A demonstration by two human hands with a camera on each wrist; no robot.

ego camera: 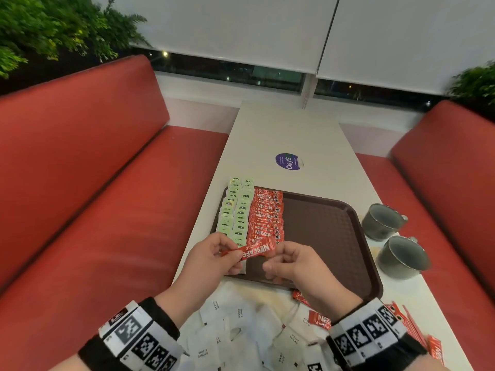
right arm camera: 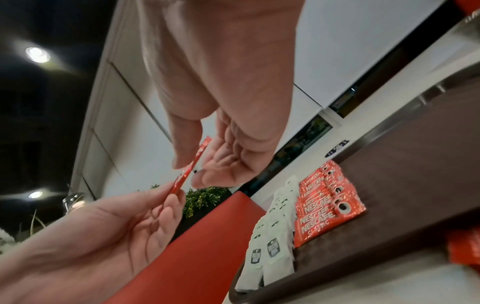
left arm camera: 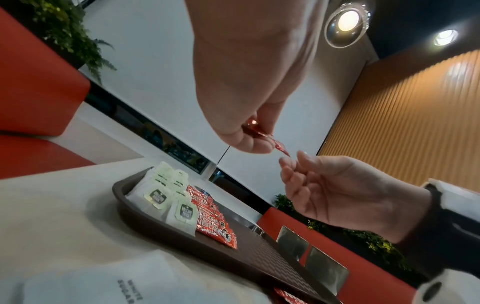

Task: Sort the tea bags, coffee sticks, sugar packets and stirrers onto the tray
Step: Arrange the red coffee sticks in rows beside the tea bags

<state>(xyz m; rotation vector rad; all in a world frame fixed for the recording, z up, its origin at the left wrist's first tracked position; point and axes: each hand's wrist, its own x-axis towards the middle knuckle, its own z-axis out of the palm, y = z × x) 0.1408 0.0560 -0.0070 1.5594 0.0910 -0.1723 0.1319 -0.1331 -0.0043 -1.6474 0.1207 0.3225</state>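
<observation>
Both hands hold one red Nescafe coffee stick (ego camera: 250,250) above the near left corner of the brown tray (ego camera: 324,231). My left hand (ego camera: 231,250) pinches its left end, and my right hand (ego camera: 274,257) pinches the right end between thumb and fingers. The right wrist view shows the stick (right arm camera: 191,166) edge-on between my right thumb and fingers (right arm camera: 228,164). On the tray lie two columns of green tea bags (ego camera: 237,210) and one column of coffee sticks (ego camera: 266,215). White sugar packets (ego camera: 241,328) are piled on the table in front of the tray.
Two grey cups (ego camera: 383,220) (ego camera: 401,257) stand on the table right of the tray. Loose coffee sticks (ego camera: 318,319) lie among the sugar packets and near my right wrist (ego camera: 434,346). Red bench seats (ego camera: 107,210) flank the table. A purple sticker (ego camera: 288,162) is beyond the tray.
</observation>
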